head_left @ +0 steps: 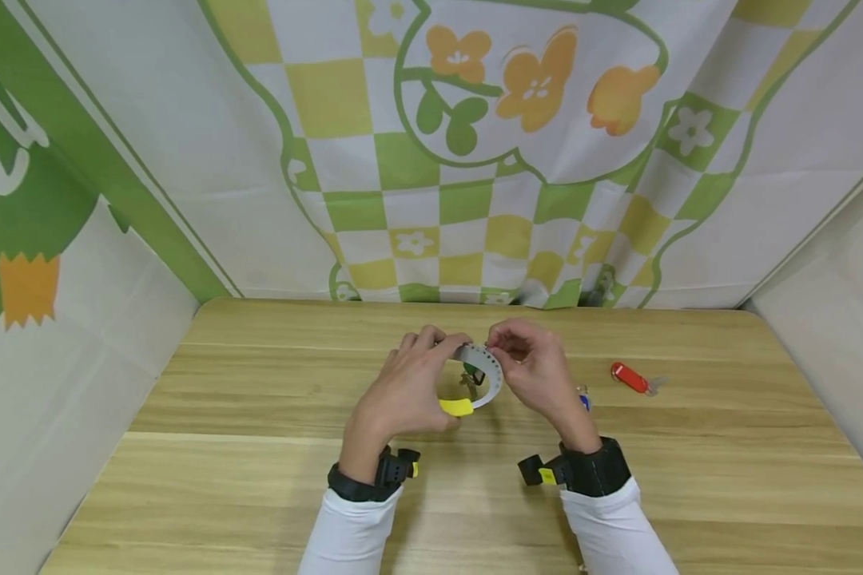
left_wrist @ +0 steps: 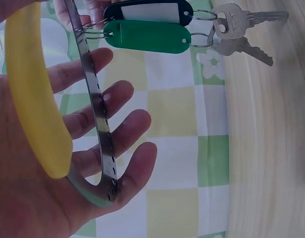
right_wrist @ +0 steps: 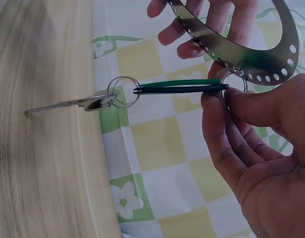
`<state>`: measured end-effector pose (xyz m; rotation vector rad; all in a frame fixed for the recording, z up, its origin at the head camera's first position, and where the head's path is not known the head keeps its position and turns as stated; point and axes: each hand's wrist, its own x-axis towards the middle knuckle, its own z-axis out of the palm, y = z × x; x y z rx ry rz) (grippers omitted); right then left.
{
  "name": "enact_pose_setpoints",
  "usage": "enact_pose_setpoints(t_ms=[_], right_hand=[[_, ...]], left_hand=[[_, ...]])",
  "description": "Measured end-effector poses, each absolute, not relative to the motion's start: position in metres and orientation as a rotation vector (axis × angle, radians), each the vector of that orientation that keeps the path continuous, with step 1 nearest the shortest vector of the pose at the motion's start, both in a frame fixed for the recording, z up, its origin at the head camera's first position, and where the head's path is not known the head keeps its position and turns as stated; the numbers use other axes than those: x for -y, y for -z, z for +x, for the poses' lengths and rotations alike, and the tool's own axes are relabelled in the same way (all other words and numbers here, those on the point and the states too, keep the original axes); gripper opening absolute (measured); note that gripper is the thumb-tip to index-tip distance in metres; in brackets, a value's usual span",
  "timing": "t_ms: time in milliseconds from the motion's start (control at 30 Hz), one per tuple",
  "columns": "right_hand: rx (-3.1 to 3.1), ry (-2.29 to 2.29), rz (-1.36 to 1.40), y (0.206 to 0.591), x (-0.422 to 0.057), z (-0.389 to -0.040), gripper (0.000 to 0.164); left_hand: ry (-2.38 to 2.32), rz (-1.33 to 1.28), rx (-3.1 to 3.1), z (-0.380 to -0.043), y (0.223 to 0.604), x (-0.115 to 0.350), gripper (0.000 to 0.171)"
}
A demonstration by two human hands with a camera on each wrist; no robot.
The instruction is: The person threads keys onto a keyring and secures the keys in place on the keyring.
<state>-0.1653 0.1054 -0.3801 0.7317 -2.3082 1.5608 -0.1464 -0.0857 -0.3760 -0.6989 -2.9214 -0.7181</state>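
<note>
My left hand holds a large metal key ring, a flat curved band with a row of holes and a yellow handle. From holes in the band hang a green key tag and a black key tag by small split rings, with silver keys at their lower ends. My right hand pinches the tags at their upper ends, thumb against fingers, beside the split rings at the band.
A red key tag with a key lies to the right on the wooden table. Partly hidden by my right wrist is a blue key tag. A patterned curtain hangs behind the table's far edge.
</note>
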Motion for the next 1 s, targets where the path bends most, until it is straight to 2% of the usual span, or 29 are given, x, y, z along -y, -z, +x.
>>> enact_pose_setpoints(t_ms=[267,500,1000], right_hand=[[2.330,-1.667,0.752,0.400,-0.116,-0.180,0.010],[2.375,-1.732,0.782,0.377,-0.116,-0.169,0.008],[2.408,-1.740,0.763,0.371,-0.113,-0.166,0.009]], left_hand=[[0.726,-0.719,2.926,-0.146,0.377,0.086,0.090],[0.702,-0.699,2.935,-0.146,0.376,0.086,0.092],[0.610,-0.664,2.939,-0.146,0.375,0.088,0.098]])
